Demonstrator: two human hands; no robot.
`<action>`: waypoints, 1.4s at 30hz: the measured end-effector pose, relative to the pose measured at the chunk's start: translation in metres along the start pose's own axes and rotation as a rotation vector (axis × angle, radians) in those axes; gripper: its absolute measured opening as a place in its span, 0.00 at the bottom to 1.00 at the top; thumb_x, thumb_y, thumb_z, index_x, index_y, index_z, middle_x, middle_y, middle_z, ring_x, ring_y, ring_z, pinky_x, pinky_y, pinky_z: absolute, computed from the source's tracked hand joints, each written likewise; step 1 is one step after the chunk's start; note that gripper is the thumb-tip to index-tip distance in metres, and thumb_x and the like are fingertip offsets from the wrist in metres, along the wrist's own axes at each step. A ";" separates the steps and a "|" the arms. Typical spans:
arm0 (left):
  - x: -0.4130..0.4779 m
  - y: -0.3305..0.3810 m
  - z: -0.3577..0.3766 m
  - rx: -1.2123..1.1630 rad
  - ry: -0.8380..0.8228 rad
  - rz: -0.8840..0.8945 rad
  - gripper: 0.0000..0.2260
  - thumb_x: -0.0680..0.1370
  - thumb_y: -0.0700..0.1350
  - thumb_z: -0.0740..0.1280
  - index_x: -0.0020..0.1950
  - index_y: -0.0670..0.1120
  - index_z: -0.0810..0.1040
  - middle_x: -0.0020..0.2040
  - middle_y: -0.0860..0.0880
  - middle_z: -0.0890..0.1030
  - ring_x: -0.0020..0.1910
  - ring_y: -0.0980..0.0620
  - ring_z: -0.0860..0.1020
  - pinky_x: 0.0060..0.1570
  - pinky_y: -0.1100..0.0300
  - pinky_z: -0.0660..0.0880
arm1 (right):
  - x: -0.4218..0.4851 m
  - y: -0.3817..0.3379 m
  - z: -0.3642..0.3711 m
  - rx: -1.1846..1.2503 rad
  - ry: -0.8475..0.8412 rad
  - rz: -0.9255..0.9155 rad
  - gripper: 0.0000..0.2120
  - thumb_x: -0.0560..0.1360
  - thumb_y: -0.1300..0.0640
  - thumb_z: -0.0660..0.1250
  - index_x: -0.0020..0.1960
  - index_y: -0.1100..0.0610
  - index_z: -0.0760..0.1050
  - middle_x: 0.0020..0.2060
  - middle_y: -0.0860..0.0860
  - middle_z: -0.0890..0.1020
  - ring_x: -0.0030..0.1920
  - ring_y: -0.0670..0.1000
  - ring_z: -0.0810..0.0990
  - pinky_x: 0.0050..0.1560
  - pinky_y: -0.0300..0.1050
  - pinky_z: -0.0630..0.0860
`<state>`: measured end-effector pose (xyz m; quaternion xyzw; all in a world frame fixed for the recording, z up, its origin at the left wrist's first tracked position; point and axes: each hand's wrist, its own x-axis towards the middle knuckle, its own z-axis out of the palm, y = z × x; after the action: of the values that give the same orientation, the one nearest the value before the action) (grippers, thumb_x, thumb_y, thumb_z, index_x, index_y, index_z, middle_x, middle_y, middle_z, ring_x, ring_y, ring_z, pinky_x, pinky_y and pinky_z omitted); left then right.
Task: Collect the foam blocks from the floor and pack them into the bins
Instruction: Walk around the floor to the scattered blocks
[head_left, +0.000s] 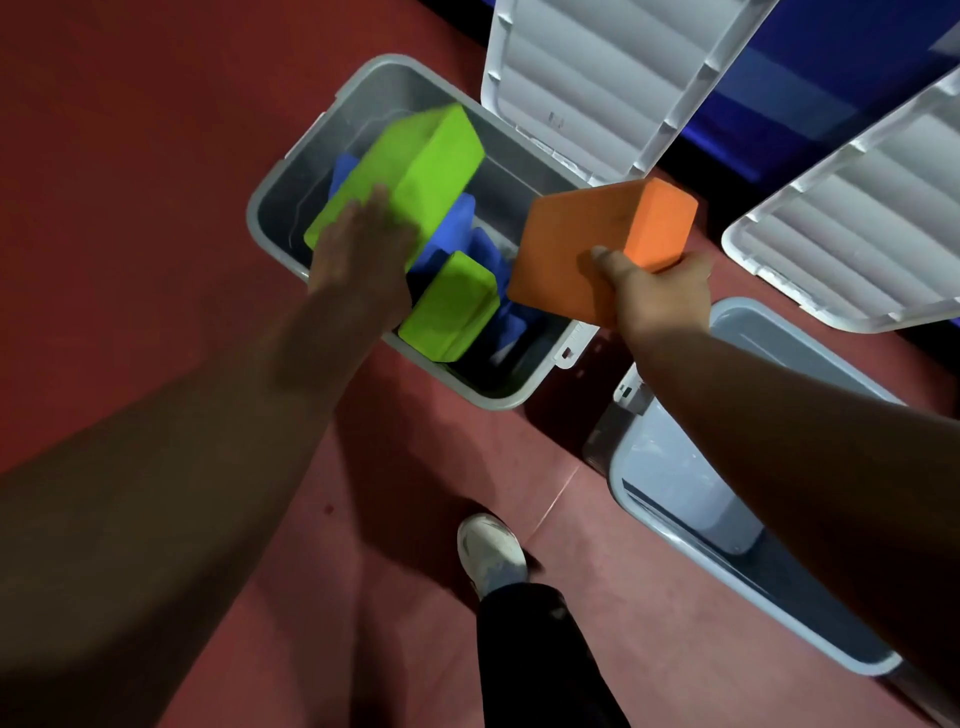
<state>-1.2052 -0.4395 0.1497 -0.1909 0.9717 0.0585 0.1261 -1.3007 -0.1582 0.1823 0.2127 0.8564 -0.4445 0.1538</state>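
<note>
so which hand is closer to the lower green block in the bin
Left. The left hand lies on the upper green block, just up-left of the lower green block; the right hand grips the orange block farther off to its right.

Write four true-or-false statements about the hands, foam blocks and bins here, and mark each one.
1. The right hand grips an orange rectangular foam block. True.
2. The left hand rests on a blue foam block. False: it rests on the large lime-green foam block.
3. The left grey plastic bin holds blue foam blocks and a smaller lime-green foam block. True.
4. Both bin lids are shut. False: the left ribbed white lid and the right ribbed white lid stand open.
</note>
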 end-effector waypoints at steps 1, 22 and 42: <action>-0.004 0.003 0.007 0.007 -0.123 -0.037 0.28 0.78 0.45 0.70 0.77 0.44 0.69 0.78 0.39 0.66 0.77 0.37 0.66 0.74 0.43 0.66 | 0.000 0.000 0.000 0.007 0.002 -0.001 0.43 0.54 0.29 0.78 0.60 0.50 0.68 0.56 0.48 0.79 0.52 0.52 0.82 0.55 0.56 0.82; -0.086 -0.002 0.033 -0.350 -0.318 -0.145 0.19 0.79 0.55 0.61 0.63 0.46 0.81 0.65 0.40 0.80 0.66 0.38 0.77 0.65 0.51 0.72 | -0.008 -0.027 0.037 -0.580 -0.191 -0.401 0.33 0.72 0.39 0.68 0.68 0.61 0.72 0.65 0.59 0.77 0.66 0.59 0.77 0.61 0.49 0.75; -0.196 -0.102 0.043 -0.680 -0.366 -0.376 0.13 0.83 0.40 0.60 0.44 0.39 0.81 0.49 0.41 0.85 0.52 0.41 0.82 0.47 0.57 0.70 | -0.138 -0.005 0.137 -1.045 -0.627 -0.516 0.17 0.78 0.51 0.61 0.52 0.62 0.82 0.50 0.62 0.83 0.54 0.63 0.81 0.44 0.45 0.69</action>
<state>-0.9808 -0.4561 0.1545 -0.3817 0.8071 0.3846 0.2346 -1.1737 -0.3052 0.1721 -0.2417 0.8975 -0.0338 0.3674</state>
